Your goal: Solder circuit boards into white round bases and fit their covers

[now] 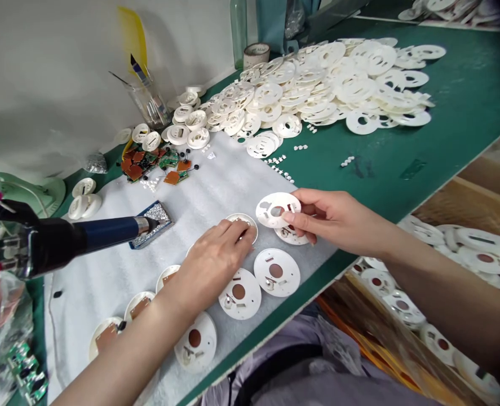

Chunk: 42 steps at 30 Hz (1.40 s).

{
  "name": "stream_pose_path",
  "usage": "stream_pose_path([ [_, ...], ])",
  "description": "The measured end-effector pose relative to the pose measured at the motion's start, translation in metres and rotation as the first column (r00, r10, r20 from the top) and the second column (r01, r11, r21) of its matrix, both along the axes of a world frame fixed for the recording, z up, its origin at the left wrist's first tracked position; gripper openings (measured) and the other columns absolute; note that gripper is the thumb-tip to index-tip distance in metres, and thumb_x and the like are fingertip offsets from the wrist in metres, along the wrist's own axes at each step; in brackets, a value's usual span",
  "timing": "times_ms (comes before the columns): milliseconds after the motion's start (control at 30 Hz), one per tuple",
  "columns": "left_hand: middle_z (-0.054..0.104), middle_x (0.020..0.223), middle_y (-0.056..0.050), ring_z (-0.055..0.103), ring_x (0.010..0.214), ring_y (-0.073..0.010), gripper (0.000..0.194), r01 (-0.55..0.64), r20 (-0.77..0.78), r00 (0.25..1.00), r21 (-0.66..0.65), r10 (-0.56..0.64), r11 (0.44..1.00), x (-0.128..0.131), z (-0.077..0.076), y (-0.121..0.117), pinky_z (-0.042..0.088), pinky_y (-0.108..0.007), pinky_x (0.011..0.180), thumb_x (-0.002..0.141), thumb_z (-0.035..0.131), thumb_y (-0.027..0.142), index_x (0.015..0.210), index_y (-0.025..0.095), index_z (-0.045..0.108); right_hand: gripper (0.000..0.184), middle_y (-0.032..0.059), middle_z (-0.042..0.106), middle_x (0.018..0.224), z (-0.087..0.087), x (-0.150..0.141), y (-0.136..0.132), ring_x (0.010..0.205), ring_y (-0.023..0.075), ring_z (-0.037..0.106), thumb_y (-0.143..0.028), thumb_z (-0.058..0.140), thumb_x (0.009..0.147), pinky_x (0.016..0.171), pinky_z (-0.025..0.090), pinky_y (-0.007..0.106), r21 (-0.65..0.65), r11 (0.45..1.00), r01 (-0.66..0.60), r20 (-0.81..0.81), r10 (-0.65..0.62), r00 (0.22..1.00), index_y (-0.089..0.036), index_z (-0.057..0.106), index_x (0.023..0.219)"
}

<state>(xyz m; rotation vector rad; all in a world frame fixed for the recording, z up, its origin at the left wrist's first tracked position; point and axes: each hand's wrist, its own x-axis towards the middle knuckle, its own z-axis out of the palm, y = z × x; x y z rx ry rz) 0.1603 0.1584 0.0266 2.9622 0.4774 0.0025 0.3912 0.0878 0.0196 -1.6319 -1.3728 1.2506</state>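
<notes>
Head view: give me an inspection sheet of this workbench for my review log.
surface: green bench mat, with a white foam sheet over part of it.
job's things: pile of white discs; laid-out disc; circuit boards.
grips: right hand holds a perforated disc; left hand lies on another disc.
clutter: blue-handled tool on a glittery block; glass of brushes; tape roll.
cables: nothing clearly seen.
surroundings: white wall; green fan.

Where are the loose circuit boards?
In the head view, the circuit boards lie upper left, at the far edge of the white foam sheet, just below white plastic discs.
</notes>
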Motion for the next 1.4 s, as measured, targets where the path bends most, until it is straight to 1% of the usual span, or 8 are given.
stream_pose_path([
  [367, 0.054, 0.135, -0.019, 0.054, 0.124, -0.0292, 0.041, -0.024, 0.028, 0.999, 0.064, 0.022, 0.998, -0.006, -0.01, -0.007, 0.053, -0.045, 0.1, 0.099, 0.035, 0.004, 0.14, 0.009, 0.04, 0.052, 0.0015, 0.058, 0.067, -0.009, 0.002, 0.0, 0.052, 0.0051, 0.049, -0.063, 0.059, 0.081, 0.049, 0.043, 0.016, -0.01, 1.0, -0.022, -0.014, 0.022, 1.0, -0.012, 0.057, 0.094],
  [567, 0.053, 0.134, -0.018, 0.051, 0.121, -0.0289, 0.045, -0.045, -0.015, 0.999, 0.065, 0.046, 0.997, -0.002, -0.01, -0.008, 0.051, -0.043, 0.101, 0.095, 0.042, 0.0, 0.139, 0.008, 0.043, 0.05, 0.0003, 0.057, 0.062, -0.008, -0.001, 0.004, 0.051, 0.0055, 0.05, -0.059, 0.065, 0.077, 0.049, 0.043, 0.015, 0.026, 0.999, -0.024, -0.023, 0.025, 0.999, -0.012, 0.056, 0.09],
  [767, 0.056, 0.123, -0.013, 0.051, 0.113, -0.027, 0.029, -0.128, 0.125, 0.982, -0.093, 0.139, 0.987, -0.001, -0.013, -0.004, 0.051, -0.044, 0.098, 0.1, 0.052, 0.024, 0.127, 0.017, 0.058, 0.054, 0.0018, 0.058, 0.065, -0.005, -0.001, 0.001, 0.052, 0.0055, 0.05, -0.063, 0.059, 0.081, 0.049, 0.044, 0.016, 0.056, 0.998, -0.04, 0.034, 0.039, 0.999, -0.011, 0.056, 0.094],
  [1000, 0.055, 0.133, -0.015, 0.05, 0.123, -0.0284, 0.036, -0.143, 0.245, 0.953, -0.163, 0.181, 0.976, -0.014, 0.008, 0.003, 0.047, -0.048, 0.105, 0.099, 0.053, 0.024, 0.133, 0.014, 0.049, 0.062, -0.0009, 0.053, 0.06, 0.002, 0.023, -0.008, 0.05, 0.0061, 0.05, -0.059, 0.042, 0.092, 0.048, 0.041, 0.015, 0.072, 0.992, -0.101, 0.226, 0.082, 0.971, -0.017, 0.047, 0.138],
  [1133, 0.061, 0.124, -0.014, 0.057, 0.116, -0.0284, 0.024, -0.199, 0.264, 0.94, -0.088, 0.215, 0.976, -0.017, 0.011, 0.006, 0.053, -0.049, 0.098, 0.098, 0.055, 0.024, 0.121, 0.015, 0.054, 0.065, 0.0031, 0.061, 0.078, 0.003, 0.017, 0.008, 0.053, 0.0061, 0.052, -0.06, 0.053, 0.086, 0.048, 0.045, 0.017, 0.088, 0.996, -0.025, 0.122, 0.014, 0.992, -0.014, 0.048, 0.131],
  [1200, 0.061, 0.124, -0.016, 0.058, 0.115, -0.0316, 0.041, -0.22, 0.236, 0.946, -0.031, 0.221, 0.975, -0.014, 0.006, 0.005, 0.054, -0.051, 0.096, 0.093, 0.066, 0.03, 0.126, 0.013, 0.05, 0.06, 0.0048, 0.064, 0.089, 0.001, 0.006, 0.02, 0.057, 0.0054, 0.054, -0.06, 0.054, 0.086, 0.049, 0.045, 0.017, 0.086, 0.995, -0.045, 0.089, 0.037, 0.995, -0.015, 0.05, 0.126],
  [1300, 0.065, 0.115, -0.02, 0.062, 0.106, -0.0341, 0.076, -0.252, 0.2, 0.948, -0.002, 0.248, 0.968, -0.01, -0.005, 0.005, 0.057, -0.051, 0.088, 0.081, 0.079, 0.036, 0.137, 0.005, 0.037, 0.046, -0.0005, 0.064, 0.08, -0.003, -0.013, 0.039, 0.057, 0.0033, 0.054, -0.05, 0.052, 0.091, 0.052, 0.042, 0.014, 0.045, 0.975, -0.216, 0.158, 0.206, 0.966, -0.018, 0.054, 0.123],
  [1400, 0.067, 0.115, -0.02, 0.064, 0.104, -0.0321, 0.085, -0.236, 0.24, 0.94, -0.058, 0.243, 0.97, -0.008, -0.014, 0.009, 0.058, -0.048, 0.087, 0.079, 0.082, 0.027, 0.141, 0.005, 0.028, 0.034, -0.0045, 0.061, 0.07, -0.006, -0.025, 0.052, 0.058, 0.0017, 0.053, -0.04, 0.056, 0.091, 0.056, 0.039, 0.013, 0.012, 0.942, -0.335, 0.219, 0.325, 0.92, -0.019, 0.058, 0.118],
])
